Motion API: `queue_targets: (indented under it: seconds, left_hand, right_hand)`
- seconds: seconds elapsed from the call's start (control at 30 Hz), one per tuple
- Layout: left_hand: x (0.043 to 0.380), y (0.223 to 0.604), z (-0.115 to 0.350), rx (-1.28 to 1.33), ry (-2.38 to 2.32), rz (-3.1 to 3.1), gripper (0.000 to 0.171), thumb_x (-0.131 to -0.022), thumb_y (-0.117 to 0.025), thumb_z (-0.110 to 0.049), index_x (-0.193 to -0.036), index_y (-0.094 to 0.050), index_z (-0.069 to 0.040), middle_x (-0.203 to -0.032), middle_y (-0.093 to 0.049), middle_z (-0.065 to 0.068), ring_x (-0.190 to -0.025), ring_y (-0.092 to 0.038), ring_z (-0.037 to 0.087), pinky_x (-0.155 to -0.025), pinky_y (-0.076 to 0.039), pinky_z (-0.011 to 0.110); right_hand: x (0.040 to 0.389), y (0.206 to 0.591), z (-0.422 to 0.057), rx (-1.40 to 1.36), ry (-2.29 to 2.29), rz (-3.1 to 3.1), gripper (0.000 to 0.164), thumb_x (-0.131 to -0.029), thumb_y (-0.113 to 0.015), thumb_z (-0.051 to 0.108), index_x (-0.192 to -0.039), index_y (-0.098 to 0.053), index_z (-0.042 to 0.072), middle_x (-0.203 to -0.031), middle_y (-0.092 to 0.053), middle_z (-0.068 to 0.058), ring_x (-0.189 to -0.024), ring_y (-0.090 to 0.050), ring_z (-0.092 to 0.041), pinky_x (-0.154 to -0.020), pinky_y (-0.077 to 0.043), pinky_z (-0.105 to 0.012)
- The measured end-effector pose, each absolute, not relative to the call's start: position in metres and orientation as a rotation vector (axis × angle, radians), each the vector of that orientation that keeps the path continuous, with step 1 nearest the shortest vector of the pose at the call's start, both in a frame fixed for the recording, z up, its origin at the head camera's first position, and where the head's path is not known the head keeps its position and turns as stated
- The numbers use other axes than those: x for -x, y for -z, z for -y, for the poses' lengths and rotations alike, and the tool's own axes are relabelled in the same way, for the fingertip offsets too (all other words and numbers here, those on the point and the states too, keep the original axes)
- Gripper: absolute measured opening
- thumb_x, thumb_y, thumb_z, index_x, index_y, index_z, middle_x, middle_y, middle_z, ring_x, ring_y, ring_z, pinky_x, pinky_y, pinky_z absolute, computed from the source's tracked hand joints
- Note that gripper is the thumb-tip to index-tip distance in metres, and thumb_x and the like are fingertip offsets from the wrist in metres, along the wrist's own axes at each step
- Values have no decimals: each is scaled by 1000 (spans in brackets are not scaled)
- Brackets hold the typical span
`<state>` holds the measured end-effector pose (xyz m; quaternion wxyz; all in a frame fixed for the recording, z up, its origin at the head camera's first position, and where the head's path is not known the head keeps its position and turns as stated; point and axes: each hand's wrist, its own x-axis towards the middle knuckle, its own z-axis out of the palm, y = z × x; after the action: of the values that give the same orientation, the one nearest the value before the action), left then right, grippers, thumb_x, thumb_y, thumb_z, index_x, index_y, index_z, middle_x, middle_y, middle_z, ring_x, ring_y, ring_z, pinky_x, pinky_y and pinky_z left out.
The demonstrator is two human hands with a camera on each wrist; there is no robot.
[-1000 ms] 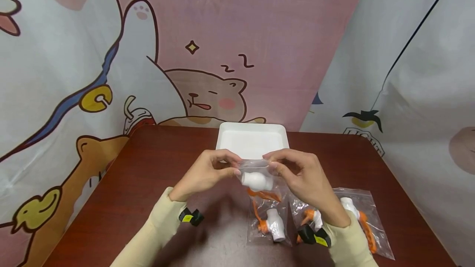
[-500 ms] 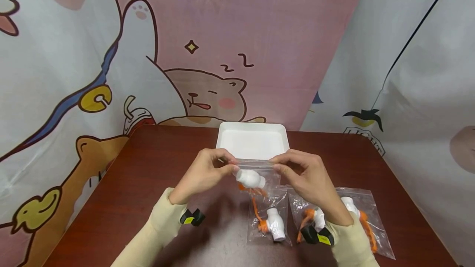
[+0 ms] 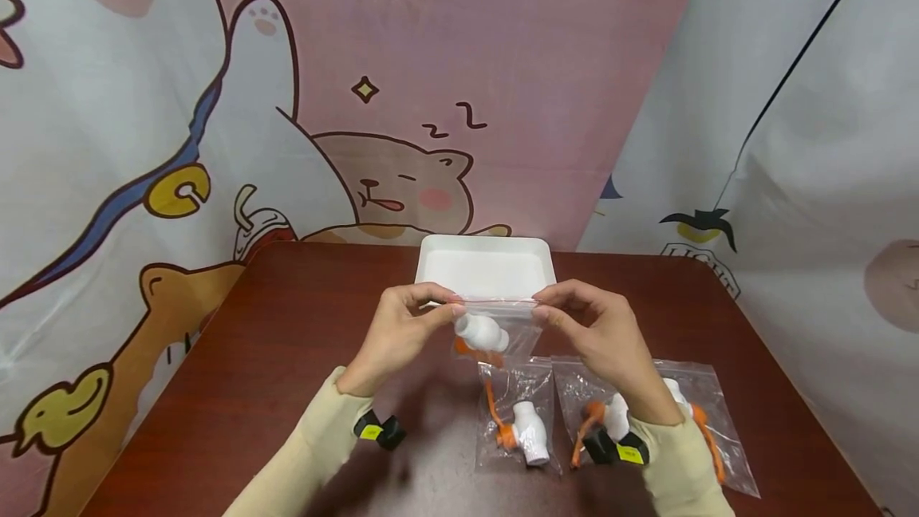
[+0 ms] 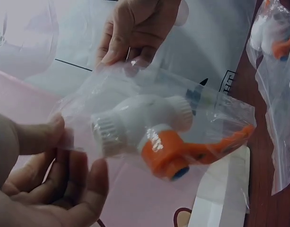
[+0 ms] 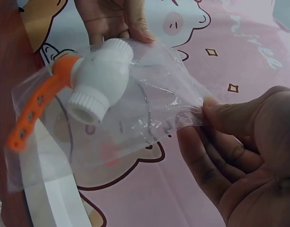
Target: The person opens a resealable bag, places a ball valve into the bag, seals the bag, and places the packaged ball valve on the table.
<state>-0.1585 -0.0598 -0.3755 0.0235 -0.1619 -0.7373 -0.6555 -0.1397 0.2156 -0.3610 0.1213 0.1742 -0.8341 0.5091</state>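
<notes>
A clear zip bag [image 3: 520, 332] hangs between my two hands, its top edge pulled taut. Inside it lies a white plastic ball valve [image 5: 104, 78] with an orange lever handle [image 4: 182, 151]. My left hand [image 3: 402, 333] pinches the bag's upper left corner between thumb and fingers. At the upper right corner my right hand [image 3: 599, 329] pinches the plastic the same way. Below, a second bagged ball valve [image 3: 530, 433] lies on the table, and further bagged valves [image 3: 707, 429] lie to its right, partly hidden by my right wrist.
A white tray [image 3: 484, 266] stands at the back of the brown table [image 3: 309, 301], just behind the held bag. A printed cartoon cloth [image 3: 538, 102] hangs behind the table's far edge.
My hands have spread apart, stretching the bag's top edge, and moved up slightly. My right hand has shifted its pinch outward to the corner. The valve has slid left inside the bag.
</notes>
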Motion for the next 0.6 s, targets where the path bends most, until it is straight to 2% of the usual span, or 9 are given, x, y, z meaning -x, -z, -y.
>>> queue_targets:
  seconds: [0.27,0.4,0.53,0.6]
  left_hand:
    - [158,372,56,435,1988,2239,6,-85,-84,-14,-88,-82,-10,-89,-79,8,-87,-68,18,-72,-55,24]
    - [157,370,54,516,1862,2252,4,-86,-83,-11,-85,-80,-9,-84,-77,6,-75,-62,14,-62,-48,21]
    - [156,368,50,574,1816,2238,5,-86,-82,-9,-84,-79,-6,-81,-76,6,-64,-56,11,-53,-43,19]
    - [155,367,49,585,1830,2229,4,-85,-83,-9,-85,-80,-6,-80,-77,7,-62,-57,9,-52,-44,19]
  right_hand:
    - [141,361,-218,-539,-1505,2397,12,-88,-81,15,-99,-77,20,-89,-75,-1,-73,-68,-16,-64,-53,-23]
    - [142,360,-218,-533,-1513,2433,12,-90,-80,18,-101,-76,20,-91,-75,-1,-76,-70,-13,-66,-54,-23]
    - [144,361,-215,-561,-1476,2482,20,-91,-79,19,-110,-73,22,-95,-73,2,-79,-70,-12,-69,-56,-23]
    - [145,362,-211,-619,-1457,2487,28,-91,-79,17,-117,-70,23,-98,-72,2,-84,-69,-13,-71,-57,-24]
